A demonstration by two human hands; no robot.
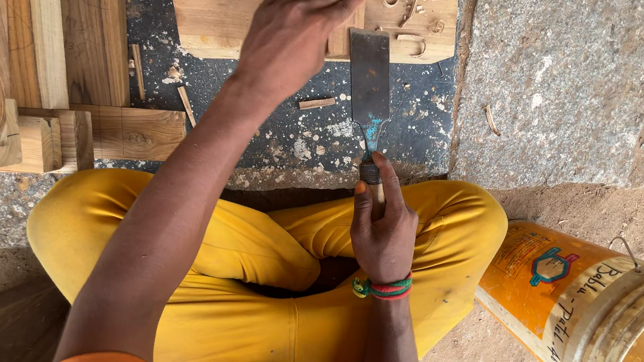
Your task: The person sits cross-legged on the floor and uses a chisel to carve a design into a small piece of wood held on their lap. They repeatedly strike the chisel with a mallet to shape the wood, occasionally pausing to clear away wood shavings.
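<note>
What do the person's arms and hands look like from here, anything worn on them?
Both arms are bare, with no sleeves showing over them; only an orange edge of clothing shows at the bottom of the view. The left hand wears nothing: no glove, ring or band that can be seen. The right hand is also ungloved, and its wrist carries stacked bracelets in red, green and yellow.
</note>
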